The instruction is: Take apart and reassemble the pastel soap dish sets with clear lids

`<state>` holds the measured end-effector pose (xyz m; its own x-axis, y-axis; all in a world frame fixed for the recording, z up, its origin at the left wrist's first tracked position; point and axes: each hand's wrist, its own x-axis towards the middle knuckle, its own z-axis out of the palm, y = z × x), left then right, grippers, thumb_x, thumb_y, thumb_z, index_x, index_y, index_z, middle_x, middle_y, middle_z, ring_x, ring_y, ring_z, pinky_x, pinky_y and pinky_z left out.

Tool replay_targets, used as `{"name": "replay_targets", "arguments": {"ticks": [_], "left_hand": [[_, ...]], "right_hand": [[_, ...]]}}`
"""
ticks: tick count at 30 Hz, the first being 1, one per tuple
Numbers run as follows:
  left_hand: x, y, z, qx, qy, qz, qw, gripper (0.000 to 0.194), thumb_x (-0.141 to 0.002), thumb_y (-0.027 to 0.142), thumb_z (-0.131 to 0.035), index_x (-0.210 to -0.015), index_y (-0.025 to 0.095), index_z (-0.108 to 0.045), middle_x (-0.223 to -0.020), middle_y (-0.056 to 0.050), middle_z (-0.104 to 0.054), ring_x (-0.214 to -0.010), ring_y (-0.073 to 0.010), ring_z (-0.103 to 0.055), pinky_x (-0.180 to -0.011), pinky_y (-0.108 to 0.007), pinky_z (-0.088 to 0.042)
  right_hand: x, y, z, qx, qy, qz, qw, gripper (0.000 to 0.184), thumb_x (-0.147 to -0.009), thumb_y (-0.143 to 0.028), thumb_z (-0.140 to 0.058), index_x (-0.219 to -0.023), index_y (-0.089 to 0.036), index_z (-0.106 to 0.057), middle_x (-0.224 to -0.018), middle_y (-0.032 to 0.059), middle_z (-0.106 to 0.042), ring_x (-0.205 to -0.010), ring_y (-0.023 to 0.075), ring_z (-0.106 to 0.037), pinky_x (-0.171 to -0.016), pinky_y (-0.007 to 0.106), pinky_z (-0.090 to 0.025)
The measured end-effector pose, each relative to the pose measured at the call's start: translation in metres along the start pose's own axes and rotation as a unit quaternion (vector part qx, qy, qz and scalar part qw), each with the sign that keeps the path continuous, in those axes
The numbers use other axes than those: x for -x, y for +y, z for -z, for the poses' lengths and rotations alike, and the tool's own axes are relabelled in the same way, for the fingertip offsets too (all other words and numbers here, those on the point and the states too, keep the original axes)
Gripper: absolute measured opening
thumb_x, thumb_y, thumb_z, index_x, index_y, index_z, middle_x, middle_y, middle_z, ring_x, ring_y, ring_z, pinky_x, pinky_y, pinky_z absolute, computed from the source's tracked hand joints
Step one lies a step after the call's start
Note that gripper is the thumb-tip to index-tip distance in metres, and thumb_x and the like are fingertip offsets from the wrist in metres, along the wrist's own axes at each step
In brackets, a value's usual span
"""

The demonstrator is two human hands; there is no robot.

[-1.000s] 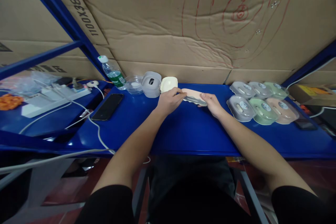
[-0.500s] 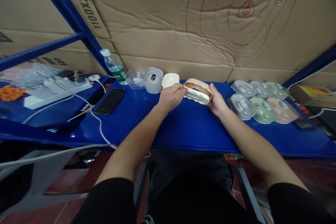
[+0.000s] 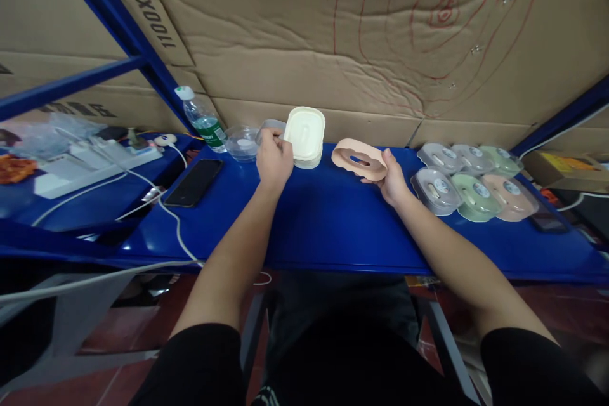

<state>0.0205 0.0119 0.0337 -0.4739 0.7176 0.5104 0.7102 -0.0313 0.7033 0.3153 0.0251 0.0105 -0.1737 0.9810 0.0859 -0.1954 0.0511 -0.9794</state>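
My left hand (image 3: 275,160) is closed on the left edge of a cream plastic tray (image 3: 305,133), which is tilted up with its broad face toward me. Under it stand more cream trays (image 3: 308,163), partly hidden. A peach-coloured plastic lid (image 3: 359,158) with an oval slot is in my right hand (image 3: 394,181), raised over the blue table; fingers grip its right end. Just left of the cream trays, a greyish lid stack (image 3: 273,125) is mostly hidden behind my left hand.
Several assembled boxes (image 3: 476,198) with clear covers stand in two rows at the right. Left are a clear round container (image 3: 242,147), a water bottle (image 3: 205,124) and a black phone (image 3: 194,184). White cables (image 3: 178,222) cross the left side. A cardboard wall (image 3: 285,44) closes the back.
My left hand has moved left with the cream tray, away from the peach lid and over to the other cream trays. The right hand still holds the lid, now turned to show its slot.
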Motion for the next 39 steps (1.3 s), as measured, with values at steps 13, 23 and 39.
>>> {"name": "replay_targets", "arguments": {"ticks": [13,23,39], "left_hand": [[0.005,0.013,0.0,-0.094,-0.078,0.043,0.992,0.032,-0.098,0.022,-0.052,-0.122,0.026,-0.073,-0.107,-0.011,-0.076,-0.104,-0.0337,-0.071,-0.091,-0.047,-0.052],[0.005,0.02,0.007,-0.171,-0.12,0.029,0.978,0.047,-0.103,0.054,-0.051,-0.126,0.022,-0.077,-0.118,-0.016,-0.078,-0.117,-0.0372,-0.071,-0.099,-0.047,-0.053],[0.003,0.002,0.001,-0.126,-0.161,-0.082,0.976,0.046,-0.084,0.041,-0.084,-0.125,0.023,-0.077,-0.102,-0.014,-0.078,-0.11,-0.0383,-0.072,-0.095,-0.05,-0.055]], "right_hand": [[0.003,0.009,-0.009,0.106,-0.087,0.027,0.99,0.076,-0.075,-0.092,-0.068,-0.102,-0.022,-0.08,-0.096,0.0095,-0.083,-0.091,0.0297,-0.078,-0.084,0.043,-0.062],[0.001,0.012,-0.01,0.199,-0.113,0.075,0.971,0.075,-0.075,-0.093,-0.066,-0.1,-0.023,-0.082,-0.104,0.0076,-0.083,-0.1,0.0304,-0.075,-0.097,0.045,-0.054],[-0.002,0.015,-0.016,0.199,-0.074,0.102,0.972,0.072,-0.08,-0.09,-0.062,-0.108,-0.026,-0.079,-0.111,0.007,-0.082,-0.106,0.0298,-0.073,-0.1,0.046,-0.054]]}}
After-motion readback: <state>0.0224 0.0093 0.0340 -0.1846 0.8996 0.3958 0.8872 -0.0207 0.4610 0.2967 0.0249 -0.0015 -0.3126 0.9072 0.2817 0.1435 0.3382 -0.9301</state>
